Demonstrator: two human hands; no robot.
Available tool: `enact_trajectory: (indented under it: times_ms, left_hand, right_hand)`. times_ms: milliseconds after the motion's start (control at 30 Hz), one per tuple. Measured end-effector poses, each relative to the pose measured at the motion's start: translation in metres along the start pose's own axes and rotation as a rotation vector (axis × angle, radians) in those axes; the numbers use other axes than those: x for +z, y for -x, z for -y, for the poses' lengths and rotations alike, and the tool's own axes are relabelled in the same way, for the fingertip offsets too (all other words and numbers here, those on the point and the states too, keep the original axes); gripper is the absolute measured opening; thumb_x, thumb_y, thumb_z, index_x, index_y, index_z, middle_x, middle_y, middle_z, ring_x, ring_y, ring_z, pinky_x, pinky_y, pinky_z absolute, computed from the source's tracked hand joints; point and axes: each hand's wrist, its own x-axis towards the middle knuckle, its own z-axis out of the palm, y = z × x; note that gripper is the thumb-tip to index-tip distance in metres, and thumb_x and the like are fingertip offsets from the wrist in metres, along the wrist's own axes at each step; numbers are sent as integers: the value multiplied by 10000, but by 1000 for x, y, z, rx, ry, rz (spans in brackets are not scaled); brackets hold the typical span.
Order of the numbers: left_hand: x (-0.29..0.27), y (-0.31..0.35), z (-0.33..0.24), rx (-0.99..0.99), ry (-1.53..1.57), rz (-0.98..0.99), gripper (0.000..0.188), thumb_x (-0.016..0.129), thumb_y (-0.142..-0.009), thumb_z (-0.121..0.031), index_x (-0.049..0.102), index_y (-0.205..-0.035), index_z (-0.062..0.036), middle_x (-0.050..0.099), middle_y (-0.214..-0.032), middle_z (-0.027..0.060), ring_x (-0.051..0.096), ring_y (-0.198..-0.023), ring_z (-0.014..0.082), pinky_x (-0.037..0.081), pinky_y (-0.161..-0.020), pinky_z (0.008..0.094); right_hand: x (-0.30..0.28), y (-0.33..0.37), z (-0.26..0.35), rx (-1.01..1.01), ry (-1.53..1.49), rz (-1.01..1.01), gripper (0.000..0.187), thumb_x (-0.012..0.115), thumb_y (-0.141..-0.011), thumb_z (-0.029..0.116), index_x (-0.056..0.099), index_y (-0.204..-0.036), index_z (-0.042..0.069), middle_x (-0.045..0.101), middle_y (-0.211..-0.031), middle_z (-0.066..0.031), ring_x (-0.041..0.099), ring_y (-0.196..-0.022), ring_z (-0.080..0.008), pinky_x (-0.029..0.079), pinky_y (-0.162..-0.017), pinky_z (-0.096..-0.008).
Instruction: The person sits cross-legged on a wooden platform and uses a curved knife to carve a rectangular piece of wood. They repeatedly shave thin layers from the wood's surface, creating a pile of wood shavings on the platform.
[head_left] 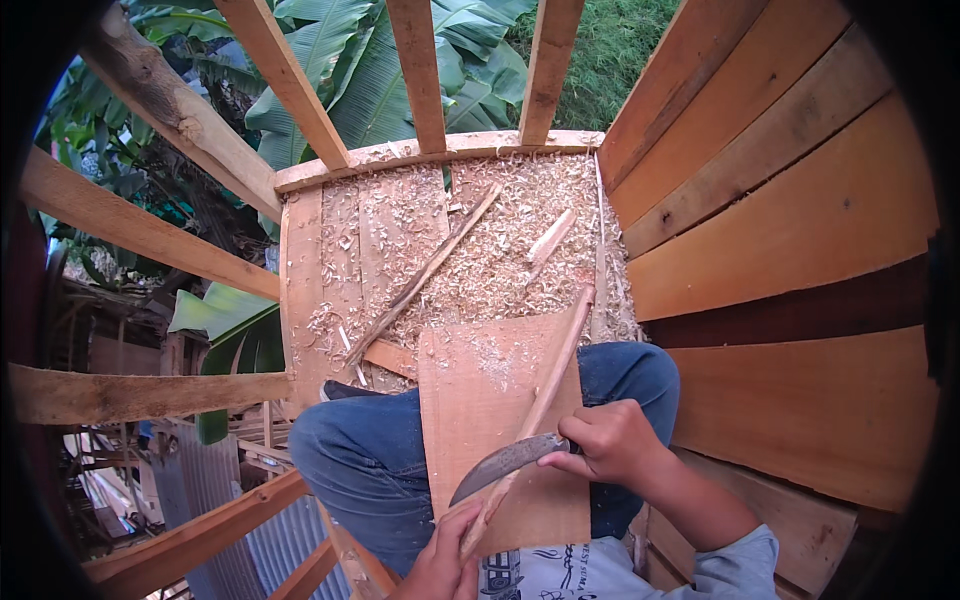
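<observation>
My right hand [608,442] is closed round the handle of a knife with a broad, curved dark blade [505,462]. That blade lies across a long, thin wooden stick [548,395], which slants from my lap up to the far right. Near the stick's lower end, my left hand [445,550] is wrapped round it, just below the blade's tip. Under the stick, a flat wooden board [465,400] rests over my lap between my knees, with a few pale shavings on its far part.
Curled wood shavings [470,270] cover the plank floor. A longer stick [425,275] and a short pale wood piece [550,237] lie among them. Wooden rails [150,395] stand at the left and far side, a plank wall [790,230] at the right. Banana leaves [370,90] hang beyond.
</observation>
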Motion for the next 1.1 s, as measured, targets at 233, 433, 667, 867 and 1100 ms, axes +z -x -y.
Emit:
enact_trajectory:
  times_ms: [233, 433, 667, 867, 1100]
  left_hand:
    - [-4, 3, -3, -5, 38, -2, 570, 458, -825, 92, 320, -1375, 44, 458, -1286, 270, 512, -1210, 404, 404, -1007, 373]
    - [-3, 5, 4, -18, 19, -9, 555, 475, -836, 72, 321, -1369, 49, 473, -1270, 282, 498, -1208, 433, 397, -1012, 388]
    - [-4, 5, -1, 0, 37, -28, 521, 458, -859, 66, 328, -1363, 50, 484, -1262, 279, 517, -1205, 415, 415, -993, 376]
    - [-5, 7, 3, -56, 35, -8, 525, 466, -859, 63, 326, -1364, 50, 475, -1268, 278, 510, -1211, 414, 405, -1002, 379]
    - [-3, 6, 3, -43, 23, 28, 517, 467, -866, 56, 326, -1364, 53, 457, -1282, 276, 484, -1243, 406, 391, -1017, 377]
  right_hand:
    - [0, -5, -44, 409, -115, -191, 427, 667, -870, 399, 562, -679, 32, 537, -563, -158, 585, -524, -329, 435, -476, -400]
    - [11, -8, -35, 358, -93, -186, 430, 662, -867, 425, 573, -668, 54, 537, -562, -154, 592, -534, -335, 447, -477, -393]
    - [8, -10, -10, 148, -86, -58, 409, 695, -843, 408, 588, -682, 47, 567, -583, -131, 595, -528, -314, 452, -495, -397]
    - [11, -25, -62, 423, -17, -278, 455, 682, -846, 452, 582, -667, 45, 538, -535, -137, 600, -512, -303, 447, -471, -374]
    - [23, -27, -55, 586, -244, -353, 450, 617, -920, 387, 571, -705, -6, 501, -526, -135, 550, -483, -271, 416, -484, -374]
